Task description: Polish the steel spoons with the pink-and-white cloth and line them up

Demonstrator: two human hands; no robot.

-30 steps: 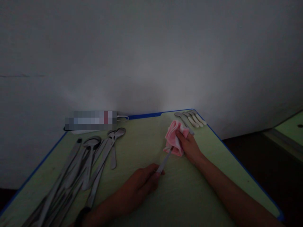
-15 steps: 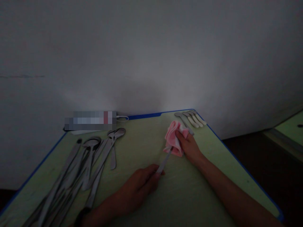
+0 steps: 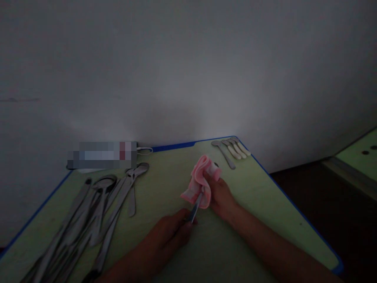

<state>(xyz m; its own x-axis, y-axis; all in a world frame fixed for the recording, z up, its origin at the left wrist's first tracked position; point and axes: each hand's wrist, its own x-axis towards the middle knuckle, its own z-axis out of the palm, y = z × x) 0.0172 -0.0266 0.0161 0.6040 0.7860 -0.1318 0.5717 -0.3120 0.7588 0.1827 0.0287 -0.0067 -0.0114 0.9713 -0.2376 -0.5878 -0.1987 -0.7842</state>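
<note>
My left hand (image 3: 171,232) pinches the handle end of a thin metal utensil (image 3: 194,209) near the middle of the green table (image 3: 256,188). The utensil's far end is buried in a folded pink cloth (image 3: 200,181). My right hand (image 3: 219,192) is closed round that cloth and wraps it about the utensil. Which kind of utensil it is stays hidden by the cloth.
Several long metal spoons and utensils (image 3: 97,212) lie in a heap at the left. A small row of white-handled spoons (image 3: 232,148) sits at the far right corner. A flat object (image 3: 101,156) rests against the wall. The table's blue edge (image 3: 294,208) runs along the right.
My right hand with the pink cloth has slid down the utensil toward my left hand, so less of the shaft shows. The view has shifted slightly.
</note>
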